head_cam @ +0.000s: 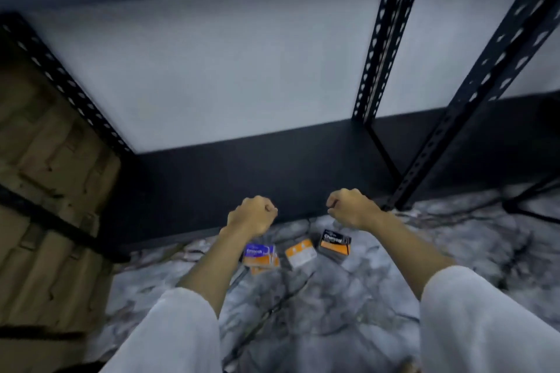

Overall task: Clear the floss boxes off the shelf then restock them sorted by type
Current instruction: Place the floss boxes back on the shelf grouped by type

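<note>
Floss boxes lie on the marble floor in front of the black shelf (242, 172). A purple and orange box marked Smooth (261, 255) lies on the left, with another orange box partly under it. An orange and white box (300, 252) lies in the middle. A black and orange box marked Charcoal (335, 244) lies on the right. My left hand (252, 217) and my right hand (351, 206) hover above the boxes at the shelf's front edge. Both have curled fingers and nothing in them. The shelf board holds nothing.
Black perforated shelf posts (382, 48) rise at the right and a slanted one (60, 82) at the left, against a white wall. A brown cardboard carton (45, 191) with black straps stands at the left. A black stand foot (527, 209) rests on the floor at the far right.
</note>
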{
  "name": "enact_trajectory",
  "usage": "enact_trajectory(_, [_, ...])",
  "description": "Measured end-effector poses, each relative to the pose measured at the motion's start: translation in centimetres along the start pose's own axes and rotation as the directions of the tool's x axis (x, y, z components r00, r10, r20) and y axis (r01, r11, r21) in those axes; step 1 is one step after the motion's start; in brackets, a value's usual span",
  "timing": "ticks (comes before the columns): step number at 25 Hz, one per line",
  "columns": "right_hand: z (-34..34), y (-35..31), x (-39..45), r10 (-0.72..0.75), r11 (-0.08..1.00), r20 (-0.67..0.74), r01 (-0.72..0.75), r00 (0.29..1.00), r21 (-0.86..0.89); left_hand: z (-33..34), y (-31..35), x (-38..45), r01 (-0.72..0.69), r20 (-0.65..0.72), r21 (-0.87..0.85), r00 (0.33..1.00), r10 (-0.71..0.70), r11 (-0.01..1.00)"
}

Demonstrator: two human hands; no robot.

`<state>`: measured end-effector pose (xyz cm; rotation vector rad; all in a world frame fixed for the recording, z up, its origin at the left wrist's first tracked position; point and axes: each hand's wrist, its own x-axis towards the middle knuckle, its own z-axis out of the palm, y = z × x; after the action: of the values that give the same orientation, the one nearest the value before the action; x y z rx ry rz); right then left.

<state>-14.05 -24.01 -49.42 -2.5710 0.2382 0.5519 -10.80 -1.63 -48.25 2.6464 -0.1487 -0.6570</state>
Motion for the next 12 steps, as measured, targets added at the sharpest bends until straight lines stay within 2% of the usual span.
enact_trajectory(2, [3.7, 2.8, 2.1, 0.031, 0.999, 0.055, -0.03, 0.998, -0.013, 3.7, -1.9, 2.1, 0.048, 0.046, 0.004, 0.998, -0.048, 0.999])
enact_trajectory(5, [7.9, 6.2, 4.4, 0.091, 0.995, 0.125, -0.084, 0.988, -0.057, 9.1, -4.0, 5.0, 0.047, 0.107, 0.023, 0.993, -0.049, 0.999])
enact_trajectory(8, [11.4, 8.7, 6.2, 0.137, 0.99, 0.111, -0.131, 0.984, -0.062, 13.1, -5.3, 7.1, 0.011, 0.059, 0.007, 0.998, -0.011, 1.0])
enact_trajectory(10, [12.9, 9.5, 6.9, 0.137, 0.987, 0.088, -0.128, 0.987, -0.101, 14.6, -6.7, 7.9, -0.019, 0.056, 0.091, 0.998, 0.014, 0.996])
enact_trajectory(12, [14.0, 10.0, 7.5, 0.153, 0.982, 0.061, -0.144, 0.986, -0.123, 15.4, -8.6, 8.3, 0.02, 0.052, 0.18, 0.998, -0.03, 0.983])
